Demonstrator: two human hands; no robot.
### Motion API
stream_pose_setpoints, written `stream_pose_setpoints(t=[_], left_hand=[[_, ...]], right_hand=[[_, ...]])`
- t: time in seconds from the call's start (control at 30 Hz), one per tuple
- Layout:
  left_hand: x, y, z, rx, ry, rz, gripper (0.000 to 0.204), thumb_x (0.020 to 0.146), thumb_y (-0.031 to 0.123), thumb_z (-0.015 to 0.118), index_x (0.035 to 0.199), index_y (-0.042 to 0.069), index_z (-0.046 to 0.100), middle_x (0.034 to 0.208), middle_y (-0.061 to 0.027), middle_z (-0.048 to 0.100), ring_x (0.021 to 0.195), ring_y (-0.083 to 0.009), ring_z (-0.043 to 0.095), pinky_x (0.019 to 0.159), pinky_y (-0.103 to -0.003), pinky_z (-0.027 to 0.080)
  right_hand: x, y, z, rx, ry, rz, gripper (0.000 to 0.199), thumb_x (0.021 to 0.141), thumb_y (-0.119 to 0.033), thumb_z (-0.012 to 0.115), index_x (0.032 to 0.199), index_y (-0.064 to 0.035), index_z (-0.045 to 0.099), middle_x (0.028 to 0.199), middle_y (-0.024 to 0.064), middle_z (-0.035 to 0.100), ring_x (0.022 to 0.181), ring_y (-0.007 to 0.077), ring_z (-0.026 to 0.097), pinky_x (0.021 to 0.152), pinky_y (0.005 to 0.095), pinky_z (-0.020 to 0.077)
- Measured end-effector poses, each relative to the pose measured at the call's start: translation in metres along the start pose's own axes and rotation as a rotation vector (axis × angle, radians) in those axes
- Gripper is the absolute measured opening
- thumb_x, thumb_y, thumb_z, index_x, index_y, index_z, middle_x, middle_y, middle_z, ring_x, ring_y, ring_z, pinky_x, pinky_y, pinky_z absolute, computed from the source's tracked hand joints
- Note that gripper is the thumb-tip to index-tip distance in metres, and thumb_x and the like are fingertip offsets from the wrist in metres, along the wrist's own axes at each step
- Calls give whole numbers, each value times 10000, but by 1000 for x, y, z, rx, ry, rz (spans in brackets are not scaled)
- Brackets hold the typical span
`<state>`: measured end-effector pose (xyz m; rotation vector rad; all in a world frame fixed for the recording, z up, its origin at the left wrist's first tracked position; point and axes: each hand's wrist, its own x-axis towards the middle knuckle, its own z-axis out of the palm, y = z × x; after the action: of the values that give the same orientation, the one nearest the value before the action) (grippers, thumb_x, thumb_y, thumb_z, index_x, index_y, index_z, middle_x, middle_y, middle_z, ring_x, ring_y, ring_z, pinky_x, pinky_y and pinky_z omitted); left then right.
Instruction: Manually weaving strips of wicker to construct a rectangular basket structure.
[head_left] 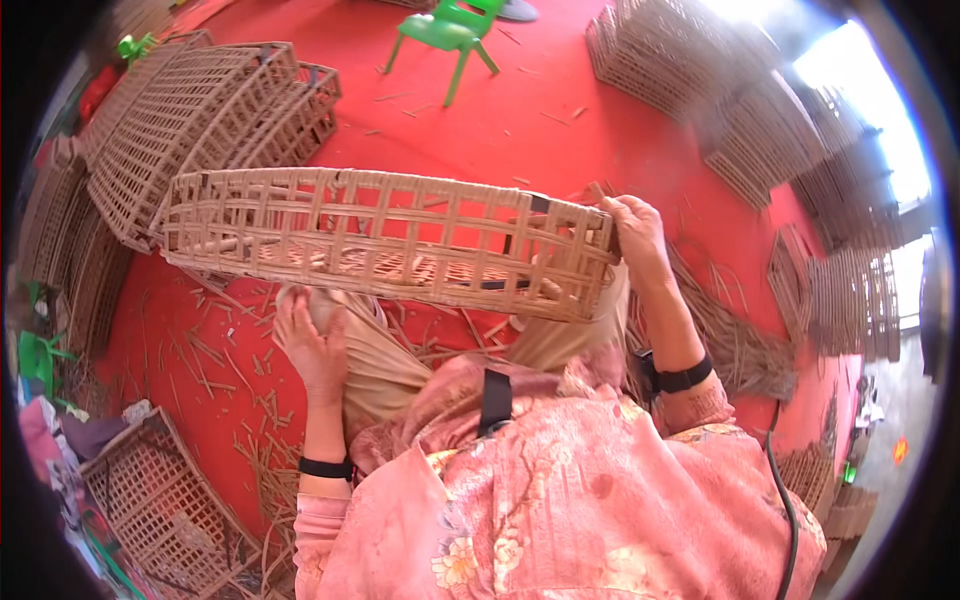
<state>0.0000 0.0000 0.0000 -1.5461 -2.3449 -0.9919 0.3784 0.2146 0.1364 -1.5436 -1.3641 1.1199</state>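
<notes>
A long, shallow woven basket [400, 235] of brown strips with an open lattice wall lies across my lap, on its side to me. My right hand [640, 235] is closed round its right end, at the rim corner. Just below the basket's left part is my left hand [313, 345], fingers loosely stretched beside my left knee, holding nothing. Dark bands sit at spots on the basket's rim. My fingertips on the right are partly hidden behind the rim.
Stacked woven baskets [200, 110] stand at the far left, and more stacks [690, 70] at the far right. A green plastic chair [443, 33] is ahead on the red floor. Cut strips [215, 370] litter the floor. Another basket [170, 500] lies at the near left.
</notes>
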Motion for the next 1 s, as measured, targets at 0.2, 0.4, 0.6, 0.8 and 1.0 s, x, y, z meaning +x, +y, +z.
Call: stream_pose_setpoints(t=[0.2, 0.4, 0.6, 0.8, 1.0], left_hand=[[-6, 43, 2, -33, -44, 14, 487, 932, 413, 641, 1257, 54, 598, 1376, -115, 523, 1286, -344, 450, 1077, -486, 304], [1, 62, 8, -65, -23, 99, 317, 926, 248, 664, 1170, 48, 641, 1305, -126, 556, 1222, -338, 491, 1044, -479, 344], [29, 163, -27, -342, 10, 288, 153, 909, 122, 682, 1049, 62, 666, 1037, -85, 626, 1012, -278, 562, 922, -401, 432], [66, 253, -21, -543, -212, 528, 235, 846, 107, 725, 1071, 70, 669, 1070, -95, 622, 1018, -290, 562, 891, -414, 436], [71, 294, 12, -466, -265, 621, 308, 820, 151, 743, 1112, 90, 669, 1233, -113, 580, 1132, -302, 537, 961, -437, 389]], right_hand=[[-19, 10, -26, 120, -67, 19, 259, 972, -240, 638, 873, -5, 681, 692, 14, 618, 570, 82, 548, 487, 267, 433], [-8, 22, -34, 268, -76, 28, 229, 995, -216, 616, 930, -4, 673, 721, 18, 636, 600, 84, 578, 529, 254, 461], [-19, 27, -53, 204, -43, -111, 207, 998, -187, 611, 987, 4, 691, 760, -2, 641, 661, 65, 576, 604, 236, 480], [-47, 8, -56, 43, -63, -100, 206, 966, -187, 654, 965, -3, 747, 689, -21, 586, 626, 30, 480, 540, 227, 418], [-52, 11, -52, -56, 7, -148, 216, 948, -198, 668, 954, 6, 741, 623, -32, 492, 606, 29, 411, 516, 243, 369]])
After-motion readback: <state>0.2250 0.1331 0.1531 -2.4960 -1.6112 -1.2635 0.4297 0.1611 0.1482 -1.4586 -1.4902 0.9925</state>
